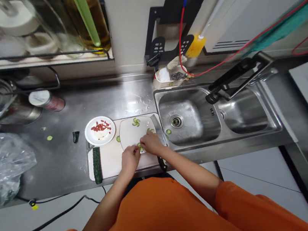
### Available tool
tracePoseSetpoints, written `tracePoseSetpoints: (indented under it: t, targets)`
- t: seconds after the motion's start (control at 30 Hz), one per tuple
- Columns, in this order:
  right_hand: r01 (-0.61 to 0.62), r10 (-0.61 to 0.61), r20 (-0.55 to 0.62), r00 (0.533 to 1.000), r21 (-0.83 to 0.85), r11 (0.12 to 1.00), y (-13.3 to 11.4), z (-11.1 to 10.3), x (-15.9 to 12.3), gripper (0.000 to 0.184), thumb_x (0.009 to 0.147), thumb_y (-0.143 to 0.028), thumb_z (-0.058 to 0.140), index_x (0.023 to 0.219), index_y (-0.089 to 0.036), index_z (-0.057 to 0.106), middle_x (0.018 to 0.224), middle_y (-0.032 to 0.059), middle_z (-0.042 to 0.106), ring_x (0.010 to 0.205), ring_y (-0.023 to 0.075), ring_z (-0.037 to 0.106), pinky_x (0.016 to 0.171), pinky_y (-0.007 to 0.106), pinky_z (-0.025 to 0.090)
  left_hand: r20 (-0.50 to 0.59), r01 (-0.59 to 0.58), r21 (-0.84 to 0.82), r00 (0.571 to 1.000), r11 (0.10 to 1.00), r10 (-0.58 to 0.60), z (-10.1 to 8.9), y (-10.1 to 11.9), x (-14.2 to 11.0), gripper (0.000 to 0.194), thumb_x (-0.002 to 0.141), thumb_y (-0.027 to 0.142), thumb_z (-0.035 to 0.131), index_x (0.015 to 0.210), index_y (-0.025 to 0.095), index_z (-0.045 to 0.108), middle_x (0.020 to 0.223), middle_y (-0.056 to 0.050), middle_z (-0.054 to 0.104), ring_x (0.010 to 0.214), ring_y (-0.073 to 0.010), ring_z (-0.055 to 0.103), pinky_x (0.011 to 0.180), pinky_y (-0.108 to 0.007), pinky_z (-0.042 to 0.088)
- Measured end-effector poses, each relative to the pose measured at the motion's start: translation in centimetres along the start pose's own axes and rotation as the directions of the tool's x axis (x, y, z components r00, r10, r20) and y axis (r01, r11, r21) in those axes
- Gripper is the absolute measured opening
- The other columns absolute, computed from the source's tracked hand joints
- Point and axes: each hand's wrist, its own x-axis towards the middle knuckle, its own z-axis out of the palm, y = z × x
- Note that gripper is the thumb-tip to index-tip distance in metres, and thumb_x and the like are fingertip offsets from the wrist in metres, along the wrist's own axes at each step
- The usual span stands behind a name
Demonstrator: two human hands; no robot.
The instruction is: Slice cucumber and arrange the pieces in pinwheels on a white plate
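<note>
just below the centre of the frame, holding left hand (pixel 130 158) and right hand (pixel 150 143) close together over the lower edge of a square plate (pixel 127 131), beside green slices (pixel 140 147), probably for fine control. with fingers curled, but cannot tell whether clamped on a slice. further left, with cucumber (pixel 97 165) and round plate (pixel 87 134) set aside, presumably for space; at right, with knife (pixel 159 128) likely parked clear of fingertips.

The light is soft; white glare shines on the steel desk (pixel 102 100). Near the edges, shapes are stretched, and the bottles (pixel 100 19) look blurred.
</note>
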Motion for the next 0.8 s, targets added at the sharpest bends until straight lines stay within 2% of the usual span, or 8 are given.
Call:
tracePoseSetpoints:
  t: [0.23, 0.8]
  targets:
    - [0.020, -0.020, -0.010, 1.000, -0.004, 1.000, -0.02, 0.10, -0.18, 0.022, 0.089, -0.025, 0.044, 0.095, -0.021, 0.065, 0.098, 0.0073, 0.065, 0.105, 0.0257, 0.044, 0.079, 0.034, 0.034, -0.035, -0.026, 0.061, 0.999, 0.998, 0.028, 0.46, -0.53, -0.42, 0.017, 0.082, 0.023, 0.052, 0.088, 0.020, 0.068, 0.088, -0.006, 0.058, 0.079, -0.0145, 0.057, 0.074, -0.026, 0.045]
    - [0.027, -0.027, 0.011, 1.000, -0.036, 0.999, -0.42, -0.33, -0.35, 0.023, 0.091, -0.024, 0.042, 0.100, -0.022, 0.064, 0.104, 0.0084, 0.061, 0.107, 0.0254, 0.041, 0.079, 0.035, 0.034, 0.087, -0.016, 0.202, 0.996, 0.979, -0.002, -0.51, 0.43, -0.70, 0.023, 0.087, 0.027, 0.048, 0.093, 0.022, 0.069, 0.094, -0.005, 0.062, 0.081, -0.0148, 0.058, 0.073, -0.024, 0.042]
